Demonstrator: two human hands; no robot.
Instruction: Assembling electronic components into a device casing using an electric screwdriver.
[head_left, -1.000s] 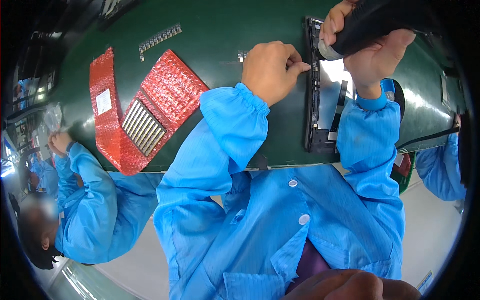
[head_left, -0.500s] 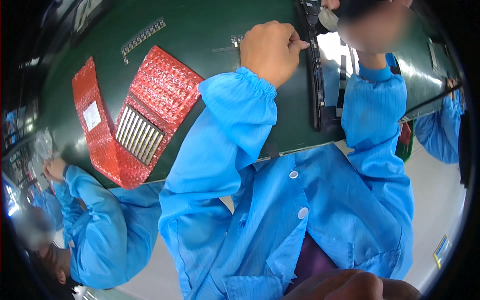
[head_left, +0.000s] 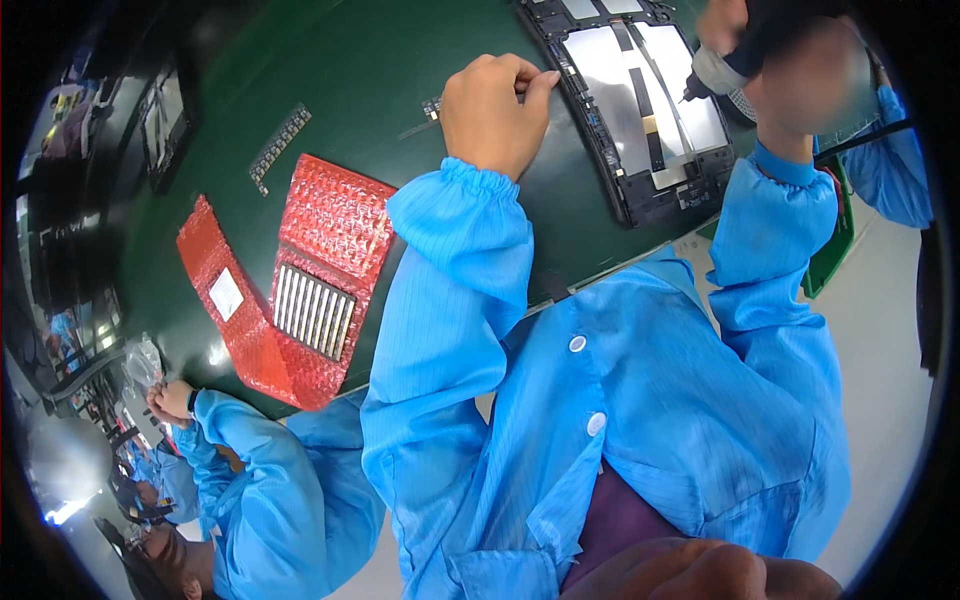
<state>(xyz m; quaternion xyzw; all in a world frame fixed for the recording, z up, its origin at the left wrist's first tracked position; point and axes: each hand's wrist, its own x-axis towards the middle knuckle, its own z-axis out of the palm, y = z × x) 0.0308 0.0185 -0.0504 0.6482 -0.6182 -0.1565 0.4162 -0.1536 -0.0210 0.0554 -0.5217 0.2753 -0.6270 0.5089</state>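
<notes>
My left hand (head_left: 495, 115) hovers over the green table beside the long left side of an opened tablet-like device (head_left: 597, 90). Thumb and forefinger are pinched together; whatever may be between them is too small to make out. A short piece of small circuit boards (head_left: 432, 108) lies partly hidden behind that hand. My right hand (head_left: 805, 85), partly blurred, grips a dark electric screwdriver (head_left: 715, 75) with a grey nose. Its thin tip points left over the device's right part. Silvery plates, dark ribbon cables and a black frame show inside the device.
Left of my arm lies red bubble wrap (head_left: 340, 215) with a block of pale striped bars (head_left: 314, 312) on it. Beyond it is a strip of small circuit boards (head_left: 280, 145). A co-worker in a blue sleeve (head_left: 255, 450) sits at the left; a green bin (head_left: 832, 250) stands at right.
The view has shifted, and more of the device's inside shows. My right hand has moved right, and the screwdriver's tip is now visible. My left hand stays pinched beside the device.
</notes>
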